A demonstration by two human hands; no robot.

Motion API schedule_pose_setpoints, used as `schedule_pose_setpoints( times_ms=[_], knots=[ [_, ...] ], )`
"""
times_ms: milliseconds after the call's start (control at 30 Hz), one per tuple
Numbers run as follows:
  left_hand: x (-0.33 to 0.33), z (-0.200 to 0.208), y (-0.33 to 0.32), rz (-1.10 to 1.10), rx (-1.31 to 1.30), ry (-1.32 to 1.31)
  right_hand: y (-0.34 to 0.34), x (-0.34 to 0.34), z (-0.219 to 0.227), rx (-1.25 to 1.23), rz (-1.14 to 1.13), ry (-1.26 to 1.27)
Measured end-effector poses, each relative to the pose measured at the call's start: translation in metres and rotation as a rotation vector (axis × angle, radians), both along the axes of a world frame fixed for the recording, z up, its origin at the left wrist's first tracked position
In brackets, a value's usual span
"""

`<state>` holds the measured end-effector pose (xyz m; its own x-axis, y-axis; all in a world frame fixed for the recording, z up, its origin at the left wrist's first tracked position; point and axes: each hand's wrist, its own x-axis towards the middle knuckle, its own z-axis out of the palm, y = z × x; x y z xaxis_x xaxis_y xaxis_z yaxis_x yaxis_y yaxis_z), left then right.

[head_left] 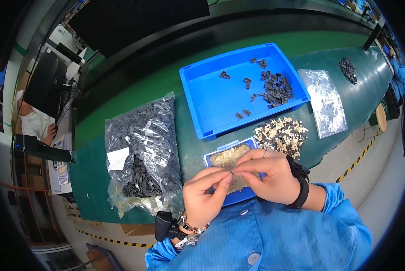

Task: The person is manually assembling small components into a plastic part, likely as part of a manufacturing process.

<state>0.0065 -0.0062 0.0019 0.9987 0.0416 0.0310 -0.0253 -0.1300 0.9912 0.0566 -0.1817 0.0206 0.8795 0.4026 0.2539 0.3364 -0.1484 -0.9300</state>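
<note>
My left hand [204,192] and my right hand [271,175] meet fingertip to fingertip, each closed in a pinch. Whatever sits between the fingertips is too small to name. Below them stands a small blue box [207,159] holding many tiny brass-coloured pieces [229,156]. Just beyond the right hand lies a pile of cream and black small parts [281,135] on the green table mat. Behind the box is a large blue tray [211,106], with small black plastic parts [277,88] gathered mostly on its right side.
A clear plastic bag [144,149] full of black parts lies at the left. To the right of the tray is a flat clear bag [323,104]; farther right sits a small heap of black parts [347,70]. Another person's hand [49,134] shows at the far left.
</note>
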Motion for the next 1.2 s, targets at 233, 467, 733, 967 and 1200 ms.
schedule_pose_setpoints(
  times_ms=[233,467,733,967,1200],
  knots=[
    [0.001,0.004,0.001,0.007,0.107,-0.087,0.007,-0.004,-0.010,-0.024,0.005,-0.051],
    [0.005,0.010,0.003,-0.044,0.275,-0.209,0.008,-0.003,-0.013,-0.083,0.010,-0.174],
    [0.006,0.008,0.007,-0.087,0.338,-0.220,0.010,-0.003,-0.014,-0.132,0.030,-0.207],
    [-0.001,0.005,0.016,-0.014,0.258,-0.069,-0.004,0.001,-0.009,-0.286,-0.076,-0.224],
    [-0.003,0.005,0.021,-0.075,0.252,0.048,-0.011,0.002,-0.008,-0.356,0.088,-0.147]
  ],
)
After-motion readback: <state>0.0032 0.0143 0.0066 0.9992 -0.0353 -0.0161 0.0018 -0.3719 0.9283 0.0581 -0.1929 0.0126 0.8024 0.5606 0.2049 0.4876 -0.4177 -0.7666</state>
